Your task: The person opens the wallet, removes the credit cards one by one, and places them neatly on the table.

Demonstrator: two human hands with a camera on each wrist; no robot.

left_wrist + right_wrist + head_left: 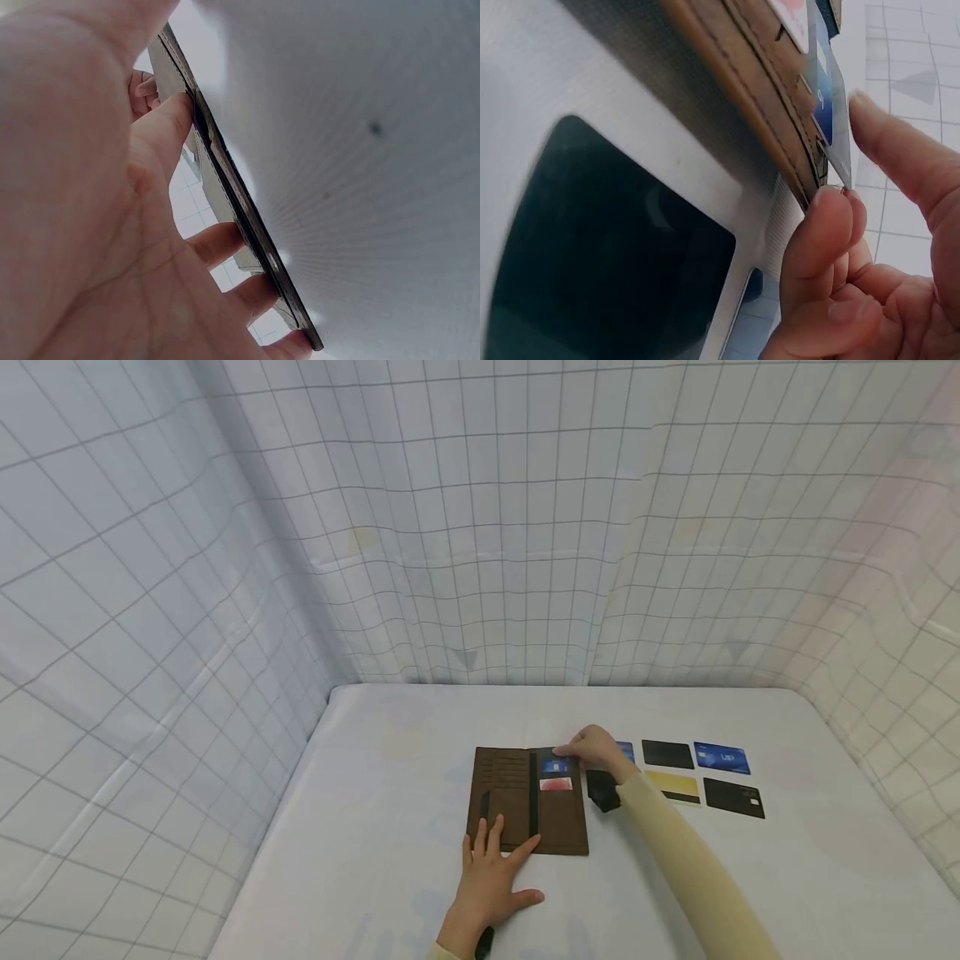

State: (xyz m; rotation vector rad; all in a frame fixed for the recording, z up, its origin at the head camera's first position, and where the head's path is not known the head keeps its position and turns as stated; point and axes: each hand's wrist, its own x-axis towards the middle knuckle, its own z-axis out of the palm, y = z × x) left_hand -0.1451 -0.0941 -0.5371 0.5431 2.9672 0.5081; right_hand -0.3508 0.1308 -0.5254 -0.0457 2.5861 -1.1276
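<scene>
An opened brown long wallet lies flat, with a dark strip down its middle. A blue card and a white-and-red card show in slots on its right half. At the top of that half, my right hand pinches a grey card, which overlaps the blue card in the right wrist view. Spread fingers of my left hand rest on the wallet's lower edge, the thumb lying apart on the table. In the left wrist view those fingertips reach over the wallet's edge.
Right of the wallet lie several cards on the white table: a partly covered blue one, a black one, another blue one, a gold one and a black one with a chip. Grid-patterned curtains surround the table.
</scene>
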